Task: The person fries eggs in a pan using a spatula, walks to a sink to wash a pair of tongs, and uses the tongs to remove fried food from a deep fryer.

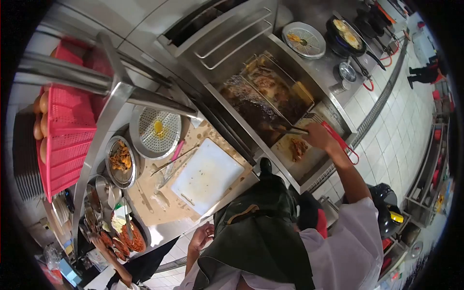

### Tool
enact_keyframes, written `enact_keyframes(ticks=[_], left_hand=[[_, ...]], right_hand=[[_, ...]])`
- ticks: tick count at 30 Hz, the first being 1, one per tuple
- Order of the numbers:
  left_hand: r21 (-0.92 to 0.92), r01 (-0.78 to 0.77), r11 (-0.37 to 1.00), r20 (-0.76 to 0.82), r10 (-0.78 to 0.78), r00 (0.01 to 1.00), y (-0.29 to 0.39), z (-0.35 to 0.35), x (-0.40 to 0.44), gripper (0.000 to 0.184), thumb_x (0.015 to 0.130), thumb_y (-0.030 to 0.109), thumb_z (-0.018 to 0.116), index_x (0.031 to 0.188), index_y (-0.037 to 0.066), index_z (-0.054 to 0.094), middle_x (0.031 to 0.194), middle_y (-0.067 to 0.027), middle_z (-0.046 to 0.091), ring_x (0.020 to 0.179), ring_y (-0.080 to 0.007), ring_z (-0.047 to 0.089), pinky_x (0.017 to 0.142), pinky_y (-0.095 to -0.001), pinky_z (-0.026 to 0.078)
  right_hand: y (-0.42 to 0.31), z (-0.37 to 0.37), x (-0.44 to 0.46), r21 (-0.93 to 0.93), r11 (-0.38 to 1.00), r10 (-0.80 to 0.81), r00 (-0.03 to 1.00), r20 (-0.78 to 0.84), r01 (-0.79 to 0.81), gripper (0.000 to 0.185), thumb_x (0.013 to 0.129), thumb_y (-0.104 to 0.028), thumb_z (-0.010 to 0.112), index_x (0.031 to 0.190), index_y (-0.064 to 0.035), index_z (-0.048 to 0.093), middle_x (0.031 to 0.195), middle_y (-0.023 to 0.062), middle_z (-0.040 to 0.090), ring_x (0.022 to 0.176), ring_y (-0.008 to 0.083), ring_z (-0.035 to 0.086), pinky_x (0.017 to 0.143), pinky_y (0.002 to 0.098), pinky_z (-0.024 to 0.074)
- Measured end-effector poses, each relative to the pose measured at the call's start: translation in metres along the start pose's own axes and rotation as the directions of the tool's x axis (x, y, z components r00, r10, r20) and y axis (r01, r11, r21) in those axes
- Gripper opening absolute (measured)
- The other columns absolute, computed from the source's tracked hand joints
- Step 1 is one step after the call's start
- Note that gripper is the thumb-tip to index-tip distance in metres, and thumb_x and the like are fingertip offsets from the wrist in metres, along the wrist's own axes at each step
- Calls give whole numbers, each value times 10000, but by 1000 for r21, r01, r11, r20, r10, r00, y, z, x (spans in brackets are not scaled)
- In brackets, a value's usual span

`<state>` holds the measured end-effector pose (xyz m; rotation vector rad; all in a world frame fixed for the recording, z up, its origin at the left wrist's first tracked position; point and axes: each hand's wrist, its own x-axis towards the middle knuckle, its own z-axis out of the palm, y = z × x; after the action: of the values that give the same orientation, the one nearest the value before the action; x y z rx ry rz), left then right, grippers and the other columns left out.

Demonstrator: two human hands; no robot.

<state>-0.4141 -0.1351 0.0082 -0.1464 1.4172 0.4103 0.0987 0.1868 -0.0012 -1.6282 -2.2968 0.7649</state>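
My right hand (319, 136) is closed around a thin, dark pair of tongs (291, 130) above the deep fryer (270, 143). The tool reaches left to the edge of the dark, bubbling oil (244, 99). Inside the oil stands a wire basket (305, 92) with browned frying pieces (265, 83). Just below my right hand, a piece of fried food (298, 149) lies on the fryer's drain area, and a red handle (333, 137) runs beside my wrist. My left hand (200, 237) hangs by my dark apron (261, 232), fingers loosely curled, with nothing visible in it.
Left of the fryer, a white cutting board (208, 176) lies on a counter with a perforated pan (155, 130) and a bowl of food (121, 162). Another person's hand (100, 243) is near food trays (133, 239). A pan with eggs (345, 35) stands at upper right.
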Motion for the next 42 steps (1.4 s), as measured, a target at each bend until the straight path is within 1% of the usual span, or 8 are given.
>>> enact_keyframes(ticks=[4, 6, 9, 17, 21, 35, 37, 42], left_hand=[[-147, -17, 989, 182, 44, 982, -33, -34, 14, 326, 964, 385, 430, 864, 127, 601, 740, 65, 563, 661, -57, 521, 571, -234, 409], [138, -111, 984, -25, 115, 993, -42, -20, 8, 337, 971, 381, 408, 861, 123, 595, 737, 54, 562, 654, -77, 523, 582, -249, 413], [-164, -49, 985, 37, 56, 998, -98, -79, 61, 313, 915, 373, 530, 982, 78, 610, 888, -26, 646, 792, -174, 590, 749, -277, 443], [244, -163, 956, -18, 172, 985, -88, -35, 21, 334, 891, 367, 558, 1047, 74, 588, 938, -36, 643, 809, -186, 596, 747, -284, 454], [274, -176, 945, -15, 187, 982, -87, -29, 23, 354, 879, 364, 572, 1080, 73, 577, 964, -41, 642, 817, -192, 599, 747, -287, 460], [435, -238, 868, 63, 234, 970, -76, -37, 41, 466, 836, 354, 620, 1194, 67, 539, 1051, -60, 637, 847, -212, 611, 743, -299, 481], [481, -252, 840, 75, 247, 966, -76, -41, 42, 485, 830, 352, 627, 1210, 66, 534, 1064, -63, 636, 851, -214, 612, 743, -301, 483], [698, -293, 653, 151, 267, 952, -96, -71, 70, 535, 815, 349, 644, 1251, 64, 520, 1095, -69, 635, 862, -222, 616, 742, -305, 491]], right_hand=[[-38, -48, 11, -132, 988, 90, 992, 91, -78, 233, 800, -216, 610, 862, 7, 638, 795, 225, 622, 778, 399, 600, 702, 465, 473], [-44, -43, 31, -154, 985, 94, 992, 85, -80, 263, 790, -234, 624, 849, 21, 637, 790, 235, 620, 780, 411, 596, 709, 467, 477], [-42, 1, 98, -25, 986, 166, 978, 129, -165, 308, 784, -272, 649, 814, 34, 627, 750, 243, 611, 757, 410, 602, 717, 470, 480], [-87, 85, 226, 393, 687, 482, 788, 383, -611, 368, 950, -227, 505, 662, -4, 451, 520, 102, 439, 439, 219, 446, 428, 392, 422], [-89, 94, 213, 278, 691, 595, 743, 306, -667, 361, 947, -235, 514, 681, 7, 477, 505, 94, 430, 408, 200, 409, 410, 373, 353], [-49, 57, 59, 440, 791, 455, 890, 45, -426, 332, 878, -256, 569, 710, 26, 620, 518, 111, 543, 466, 199, 522, 514, 375, 423], [-38, 56, 38, 308, 915, 303, 948, -101, -260, 249, 866, -219, 594, 788, 10, 654, 623, 196, 570, 562, 325, 579, 558, 414, 443], [-50, -14, -29, 275, 885, 363, 927, 98, -376, 199, 832, -195, 605, 782, -5, 637, 668, 240, 557, 634, 384, 587, 583, 423, 442]])
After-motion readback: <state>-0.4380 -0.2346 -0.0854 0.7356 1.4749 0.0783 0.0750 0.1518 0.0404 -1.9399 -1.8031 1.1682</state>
